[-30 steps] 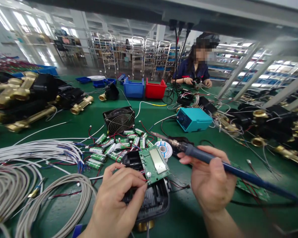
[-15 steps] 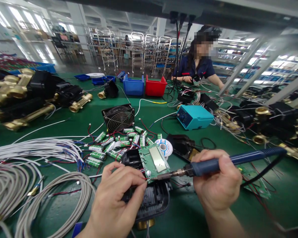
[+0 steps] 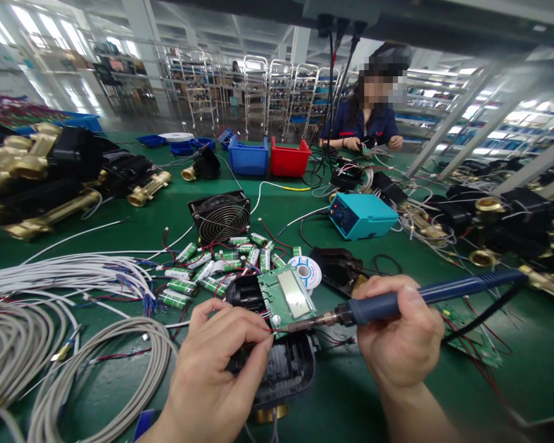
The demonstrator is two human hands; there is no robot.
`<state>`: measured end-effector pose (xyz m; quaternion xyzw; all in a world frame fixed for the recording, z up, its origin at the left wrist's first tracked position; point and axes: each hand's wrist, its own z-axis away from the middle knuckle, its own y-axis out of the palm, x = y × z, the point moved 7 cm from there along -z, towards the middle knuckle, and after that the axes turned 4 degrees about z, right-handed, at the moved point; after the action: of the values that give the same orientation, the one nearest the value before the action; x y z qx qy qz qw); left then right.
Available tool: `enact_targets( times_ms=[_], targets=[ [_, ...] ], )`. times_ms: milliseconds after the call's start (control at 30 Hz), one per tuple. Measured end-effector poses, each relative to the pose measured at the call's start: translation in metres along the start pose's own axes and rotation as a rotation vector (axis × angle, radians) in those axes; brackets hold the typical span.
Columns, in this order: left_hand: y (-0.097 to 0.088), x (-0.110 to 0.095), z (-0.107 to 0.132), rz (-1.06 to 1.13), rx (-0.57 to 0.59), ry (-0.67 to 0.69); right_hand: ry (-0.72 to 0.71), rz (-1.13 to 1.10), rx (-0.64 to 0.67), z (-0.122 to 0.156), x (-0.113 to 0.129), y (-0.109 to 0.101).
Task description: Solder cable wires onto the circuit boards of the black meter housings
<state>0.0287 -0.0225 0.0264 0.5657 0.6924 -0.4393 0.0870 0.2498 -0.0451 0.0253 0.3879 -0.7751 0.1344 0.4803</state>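
A blue soldering iron (image 3: pixel 383 307) is gripped in my right hand (image 3: pixel 399 341), its tip touching or very near the lower left corner of a green circuit board (image 3: pixel 277 289) with a grey display. At that same corner my left hand (image 3: pixel 226 363) is closed in a pinch on a thin wire, mostly hidden by the fingertips. The board rests tilted over an open black housing (image 3: pixel 281 375), which has a brass fitting (image 3: pixel 271 413) below it. Just behind the board lies a white solder spool (image 3: pixel 311 271).
Green-wrapped batteries (image 3: pixel 180 287) lie behind the housing, near a black fan (image 3: pixel 221 218). Cable coils (image 3: pixel 115 369) spread at left. A teal soldering station (image 3: pixel 364 215) stands right of blue (image 3: pixel 248 157) and red bins (image 3: pixel 290 159). Brass-fitted meters flank the table; a co-worker (image 3: pixel 362 126) sits opposite.
The soldering iron's handle has dipped and shifted slightly left, its tip staying at the board's corner. My left hand keeps its pinch. The co-worker's outstretched arm has drawn back in.
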Motion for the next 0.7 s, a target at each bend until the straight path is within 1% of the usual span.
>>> enact_targets(
  times_ms=[267, 433, 467, 500, 533, 633, 700],
  targets=[
    [0.0, -0.001, 0.0, -0.007, 0.012, 0.003, 0.029, -0.059, -0.013, 0.0, -0.001, 0.0],
    [0.001, -0.001, 0.0, -0.015, 0.035, 0.019, 0.056, -0.157, -0.163, -0.006, 0.0, -0.008],
    [0.001, -0.001, 0.0, -0.014, 0.029, 0.017, 0.053, -0.179, -0.165, -0.006, 0.0, -0.008],
    [0.001, -0.001, 0.0, -0.011, 0.021, 0.013, 0.049, -0.201, -0.134, -0.007, 0.0, -0.006],
    [0.001, -0.001, 0.0, -0.009, 0.013, 0.008, 0.044, -0.222, -0.074, -0.007, -0.001, -0.002],
    [0.001, -0.001, 0.0, 0.004, 0.005, -0.002, -0.005, -0.253, 0.183, -0.002, -0.001, 0.015],
    [0.002, 0.0, 0.001, 0.01, -0.001, -0.01, -0.05, -0.179, 0.344, 0.006, -0.002, 0.026]
  ],
)
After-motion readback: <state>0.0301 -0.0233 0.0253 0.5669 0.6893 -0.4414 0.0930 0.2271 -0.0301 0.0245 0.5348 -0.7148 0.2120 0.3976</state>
